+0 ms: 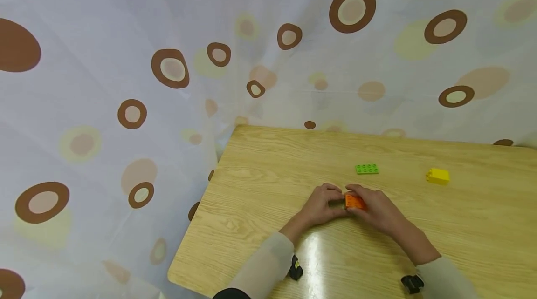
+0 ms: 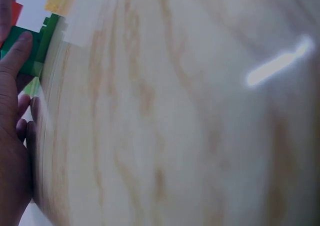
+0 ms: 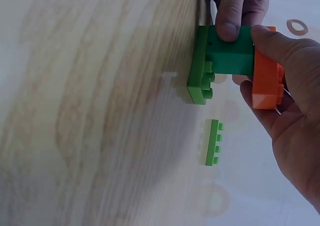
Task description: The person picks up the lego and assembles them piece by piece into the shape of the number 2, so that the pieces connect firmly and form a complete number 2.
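Note:
My left hand [image 1: 320, 203] pinches a dark green toy building brick [image 3: 231, 60], its thumb lying along the brick's near side. Under that brick is a green studded plate [image 3: 198, 68] close against the tabletop, wider than the brick, with studs showing past it. An orange brick [image 1: 354, 201] sits at the top of the stack, overhanging to the right. My right hand [image 1: 377, 208] grips the orange brick between thumb and fingers, with its studs facing up. In the head view the hands hide most of the dark green brick.
A loose light green plate [image 1: 367, 169] with several studs lies on the wooden table [image 1: 268, 159] beyond the hands. Farther right is a yellow brick [image 1: 438, 176] on its side. A patterned curtain [image 1: 293, 66] hangs behind and to the left of the table.

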The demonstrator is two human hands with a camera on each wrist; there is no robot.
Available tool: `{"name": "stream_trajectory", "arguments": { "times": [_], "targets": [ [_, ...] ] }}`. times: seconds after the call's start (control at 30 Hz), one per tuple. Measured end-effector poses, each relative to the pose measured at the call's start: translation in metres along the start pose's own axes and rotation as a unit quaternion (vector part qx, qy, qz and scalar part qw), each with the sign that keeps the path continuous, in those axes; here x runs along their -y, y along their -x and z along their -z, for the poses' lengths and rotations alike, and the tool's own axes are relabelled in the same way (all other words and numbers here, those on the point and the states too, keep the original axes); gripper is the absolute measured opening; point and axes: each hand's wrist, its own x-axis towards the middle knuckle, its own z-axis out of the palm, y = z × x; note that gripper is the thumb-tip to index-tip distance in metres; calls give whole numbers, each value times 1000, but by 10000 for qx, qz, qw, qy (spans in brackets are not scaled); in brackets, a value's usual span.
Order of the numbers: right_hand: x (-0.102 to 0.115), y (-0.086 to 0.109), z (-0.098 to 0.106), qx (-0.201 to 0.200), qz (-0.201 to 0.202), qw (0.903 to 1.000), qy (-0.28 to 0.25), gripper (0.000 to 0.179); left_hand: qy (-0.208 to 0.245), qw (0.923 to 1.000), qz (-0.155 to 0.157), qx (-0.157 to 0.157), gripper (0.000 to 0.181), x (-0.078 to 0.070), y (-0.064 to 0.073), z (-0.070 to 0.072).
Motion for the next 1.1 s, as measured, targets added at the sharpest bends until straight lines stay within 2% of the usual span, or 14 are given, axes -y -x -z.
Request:
{"name": "stream_trajectory", "arguments": {
  "times": [0.4, 0.8, 1.1],
  "targets": [
    [4, -9, 2, 261, -151, 9995, -129, 48, -29, 10000, -80, -23, 40, 0, 0, 6],
    [3, -8, 9, 737, -257, 9956, -511, 49, 67, 9999, 61, 93, 41, 2, 3, -2],
    [4, -6, 4, 426, -190, 9986, -239, 48, -3, 9999, 107, 128, 42, 1, 2, 0]
  ]
}}
